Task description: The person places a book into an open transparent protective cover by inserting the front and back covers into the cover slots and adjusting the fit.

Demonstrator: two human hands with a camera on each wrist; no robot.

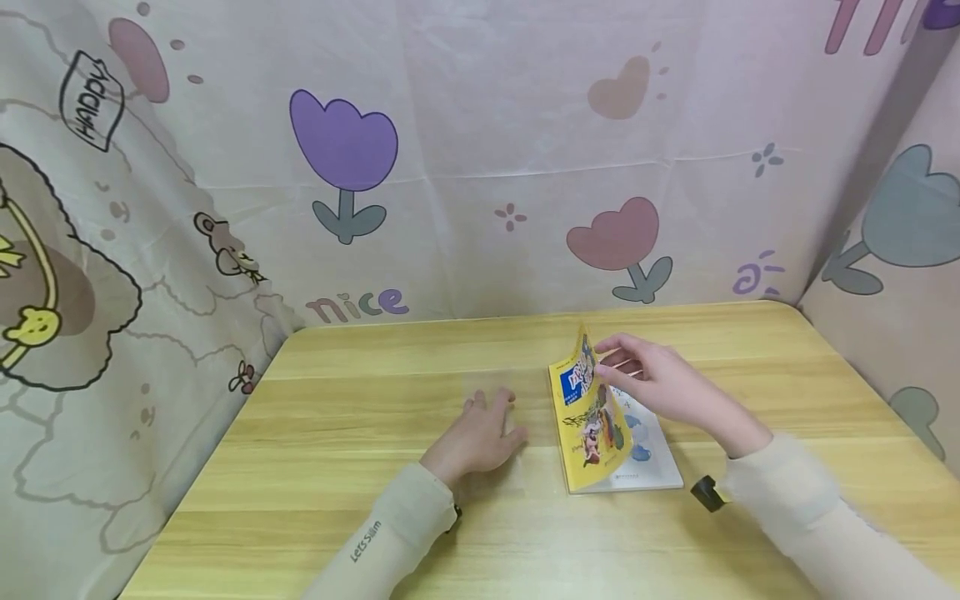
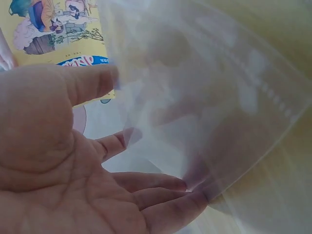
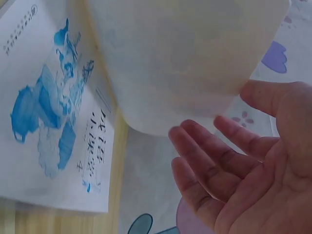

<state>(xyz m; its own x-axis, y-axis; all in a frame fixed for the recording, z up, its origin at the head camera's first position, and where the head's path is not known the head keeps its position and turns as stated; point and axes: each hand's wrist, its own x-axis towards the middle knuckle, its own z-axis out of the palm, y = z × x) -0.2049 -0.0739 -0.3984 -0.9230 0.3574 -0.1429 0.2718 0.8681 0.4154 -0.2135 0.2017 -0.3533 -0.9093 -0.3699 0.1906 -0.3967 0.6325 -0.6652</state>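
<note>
A thin picture book with a yellow cover (image 1: 592, 417) lies on the table, its front cover lifted and curling. Under it shows a white title page (image 3: 58, 122) with a blue drawing and Chinese characters. The right hand (image 1: 648, 379) pinches the outer edge of the raised cover between thumb and fingers. To the left of the book, the left hand (image 1: 480, 433) reaches over the table with its fingers spread. In the left wrist view, its fingertips touch a clear plastic sheet (image 2: 234, 97), which curves up and is barely visible from the head.
The wood-grain table (image 1: 337, 433) stands against a cloth backdrop (image 1: 480, 100) printed with tulips and cartoon figures, which also hangs at both sides. A small black device (image 1: 707, 493) sits at the right wrist.
</note>
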